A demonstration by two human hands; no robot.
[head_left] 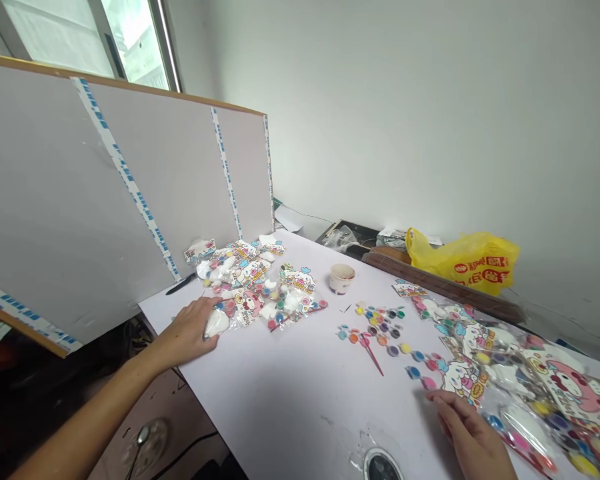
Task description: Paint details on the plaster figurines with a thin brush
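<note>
My left hand (193, 330) reaches out to the left pile of clear packets (260, 283) and its fingers curl round a white plaster figure (217, 324) at the pile's near edge. My right hand (467, 430) lies at the near right, fingers bent, its fingertips touching the edge of a cartoon-printed packet (463, 380) in the right pile (520, 373). Between the piles lie strips of small paint pots (380, 323) and a red paintbrush (373, 353).
A small paper cup (341, 278) stands behind the paint pots. A yellow plastic bag (467, 261) sits on a brown board at the back right. A big white taped panel (130, 187) leans at the left. A round dark item (380, 465) lies at the white table's (290, 387) near edge.
</note>
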